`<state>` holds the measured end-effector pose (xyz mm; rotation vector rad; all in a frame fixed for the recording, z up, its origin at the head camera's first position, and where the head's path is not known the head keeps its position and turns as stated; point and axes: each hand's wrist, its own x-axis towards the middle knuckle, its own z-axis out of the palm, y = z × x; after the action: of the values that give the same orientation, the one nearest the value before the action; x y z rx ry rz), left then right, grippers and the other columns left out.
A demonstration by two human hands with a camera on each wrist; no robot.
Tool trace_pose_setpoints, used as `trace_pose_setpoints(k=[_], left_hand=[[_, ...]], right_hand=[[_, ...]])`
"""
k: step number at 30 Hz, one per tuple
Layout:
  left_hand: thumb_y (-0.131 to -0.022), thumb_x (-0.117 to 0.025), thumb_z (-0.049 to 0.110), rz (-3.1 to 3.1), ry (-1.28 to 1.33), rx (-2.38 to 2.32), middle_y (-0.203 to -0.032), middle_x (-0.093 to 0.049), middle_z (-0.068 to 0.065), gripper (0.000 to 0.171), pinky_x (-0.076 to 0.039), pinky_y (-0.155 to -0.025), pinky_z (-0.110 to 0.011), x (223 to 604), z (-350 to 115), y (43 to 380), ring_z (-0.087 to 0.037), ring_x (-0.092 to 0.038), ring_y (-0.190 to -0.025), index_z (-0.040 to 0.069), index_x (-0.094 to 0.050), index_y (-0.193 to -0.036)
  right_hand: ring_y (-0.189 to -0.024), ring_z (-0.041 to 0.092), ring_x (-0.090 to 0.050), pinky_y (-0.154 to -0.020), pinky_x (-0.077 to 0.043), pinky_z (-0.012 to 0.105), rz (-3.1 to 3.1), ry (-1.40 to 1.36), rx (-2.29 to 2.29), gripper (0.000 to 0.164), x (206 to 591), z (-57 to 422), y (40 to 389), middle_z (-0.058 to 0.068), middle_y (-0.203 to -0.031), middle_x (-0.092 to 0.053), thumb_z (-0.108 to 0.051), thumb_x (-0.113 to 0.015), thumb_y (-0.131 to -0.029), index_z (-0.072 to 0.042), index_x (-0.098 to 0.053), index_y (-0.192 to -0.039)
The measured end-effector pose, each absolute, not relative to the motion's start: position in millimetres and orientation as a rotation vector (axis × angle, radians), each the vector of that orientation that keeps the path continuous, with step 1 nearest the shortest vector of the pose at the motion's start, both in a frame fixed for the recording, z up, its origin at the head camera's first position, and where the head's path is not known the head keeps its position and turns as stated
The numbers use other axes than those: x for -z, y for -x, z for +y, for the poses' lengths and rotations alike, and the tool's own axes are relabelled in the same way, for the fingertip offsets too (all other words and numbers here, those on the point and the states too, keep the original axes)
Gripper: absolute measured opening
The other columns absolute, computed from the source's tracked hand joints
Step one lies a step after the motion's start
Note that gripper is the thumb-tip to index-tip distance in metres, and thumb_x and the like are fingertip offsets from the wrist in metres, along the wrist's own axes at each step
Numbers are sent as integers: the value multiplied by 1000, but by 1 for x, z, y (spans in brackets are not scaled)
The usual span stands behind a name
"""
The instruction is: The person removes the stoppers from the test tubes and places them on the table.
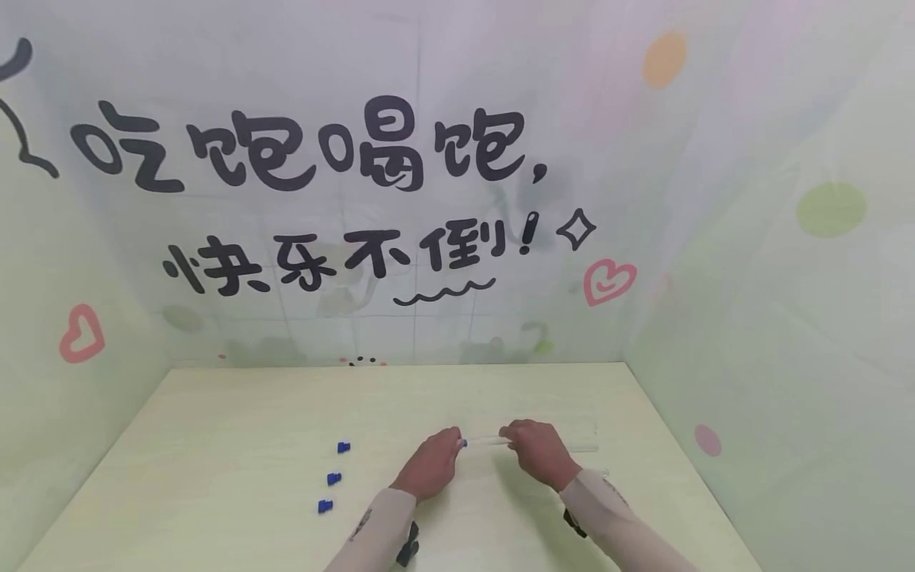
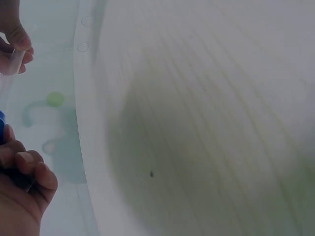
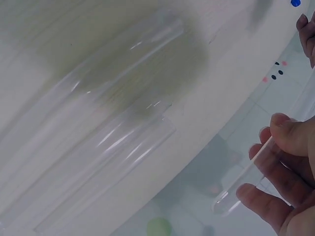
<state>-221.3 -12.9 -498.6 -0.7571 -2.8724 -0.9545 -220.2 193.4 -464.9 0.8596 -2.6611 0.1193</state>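
Observation:
My right hand (image 1: 538,451) grips a clear test tube (image 3: 229,199) between thumb and fingers. The tube's rounded end sticks out past the fingers in the right wrist view, and its other end points toward my left hand (image 1: 434,465). That hand pinches a blue cap (image 1: 464,443) at its fingertips, in line with the tube. In the left wrist view the cap (image 2: 1,125) is partly cut off by the frame edge, above the curled left fingers (image 2: 29,160); I cannot tell whether it sits on the tube.
On the table's left part three blue caps (image 1: 333,478) lie in a spaced column. Several clear tubes (image 3: 133,142) lie side by side on the table to the right, partly behind my right hand in the head view. A printed curtain (image 1: 343,334) hangs behind the table.

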Motion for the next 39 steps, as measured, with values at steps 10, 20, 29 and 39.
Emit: trace_pose_setpoints(k=[10,20,29,39], left_hand=[[-96,-34,15,-2836,677,921,-63,-31,5,21,-28,-48,-21,500,-14,220,-8,-30,-55,11,-41,-76],[-95,-38,15,-2856,666,946,-71,-39,4,14,-34,-56,-23,495,-19,221,-9,-38,-63,10,-47,-86],[-89,-52,12,-2771,652,1110,-82,-53,3,4,-44,-65,-26,501,-28,223,-7,-47,-72,9,-55,-90],[-79,-66,16,-2745,517,990,-84,-62,5,9,-46,-65,-26,499,-40,235,-8,-55,-74,17,-60,-86]], right_hand=[[-66,13,-62,-52,-47,26,-2624,-805,-131,18,469,187,215,-1,-75,-65,-4,-72,-68,-11,-67,-84],[-67,12,-62,-53,-47,25,-2615,-772,-124,22,469,184,219,-1,-78,-66,-7,-73,-67,-12,-67,-88],[-69,9,-60,-49,-45,20,-2592,-772,-216,22,479,182,216,-4,-81,-62,-5,-74,-68,-14,-64,-85],[-70,10,-56,-46,-42,19,-2542,-745,-270,23,481,186,230,-5,-80,-55,-3,-74,-67,-12,-66,-86]])
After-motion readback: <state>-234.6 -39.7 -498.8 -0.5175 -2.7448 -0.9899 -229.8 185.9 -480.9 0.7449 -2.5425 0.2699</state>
